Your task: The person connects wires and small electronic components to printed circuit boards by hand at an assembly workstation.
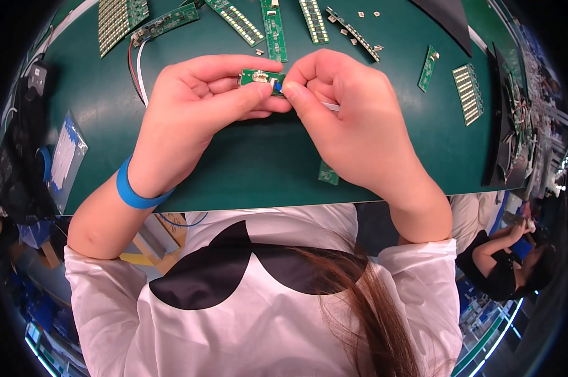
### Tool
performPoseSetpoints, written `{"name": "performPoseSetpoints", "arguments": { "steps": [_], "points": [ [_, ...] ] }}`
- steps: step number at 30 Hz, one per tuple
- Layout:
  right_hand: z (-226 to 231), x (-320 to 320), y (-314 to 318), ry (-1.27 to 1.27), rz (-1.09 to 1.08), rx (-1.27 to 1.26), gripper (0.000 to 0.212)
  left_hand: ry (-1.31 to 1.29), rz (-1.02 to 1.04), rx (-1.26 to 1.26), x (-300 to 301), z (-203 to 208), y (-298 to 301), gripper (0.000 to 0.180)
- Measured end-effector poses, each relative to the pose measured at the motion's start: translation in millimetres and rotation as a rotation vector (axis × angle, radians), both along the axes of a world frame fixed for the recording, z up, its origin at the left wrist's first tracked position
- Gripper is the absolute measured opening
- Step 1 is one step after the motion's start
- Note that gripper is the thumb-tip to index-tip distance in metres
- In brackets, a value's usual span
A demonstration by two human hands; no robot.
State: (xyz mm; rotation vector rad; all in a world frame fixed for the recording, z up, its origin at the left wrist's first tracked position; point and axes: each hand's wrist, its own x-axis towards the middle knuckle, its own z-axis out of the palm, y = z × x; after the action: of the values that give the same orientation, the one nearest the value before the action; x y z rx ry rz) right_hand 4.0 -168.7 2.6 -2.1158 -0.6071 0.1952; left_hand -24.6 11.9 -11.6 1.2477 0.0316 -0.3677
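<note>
My left hand [193, 103] is closed on a small green circuit board [248, 80], thumb on top and fingers beneath. A cream connector [260, 76] sits on that board. At the board's right end, my right hand [359, 113] pinches a thin white flat cable [330, 107] that has a blue tip [278, 87]. The tip lies against the board; whether it is inside a socket is hidden by my fingertips. The white strip shows again beneath my right fingers. A blue band [128, 188] circles my left wrist.
Along the back of the green table [252, 166] lie LED boards [237, 22], a long green board [274, 31] and a board with wires [164, 24]. Loose small connectors [354, 41] are scattered behind my right hand. More boards [467, 94] lie rightward. A plastic bag [68, 157] rests left.
</note>
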Motion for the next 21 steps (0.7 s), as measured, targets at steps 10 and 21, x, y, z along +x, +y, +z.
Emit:
{"name": "performPoseSetpoints", "arguments": {
  "steps": [10,21],
  "points": [
    [15.6,0.7,0.5,0.122,-0.047,-0.062,0.006,0.007,0.001,-0.011,0.1,1.0,0.9,0.028],
    [16.4,0.6,-5.9,0.071,0.007,-0.080,0.005,0.003,0.006,-0.029,-1.8,0.4,-2.3,0.027]
  ]
}}
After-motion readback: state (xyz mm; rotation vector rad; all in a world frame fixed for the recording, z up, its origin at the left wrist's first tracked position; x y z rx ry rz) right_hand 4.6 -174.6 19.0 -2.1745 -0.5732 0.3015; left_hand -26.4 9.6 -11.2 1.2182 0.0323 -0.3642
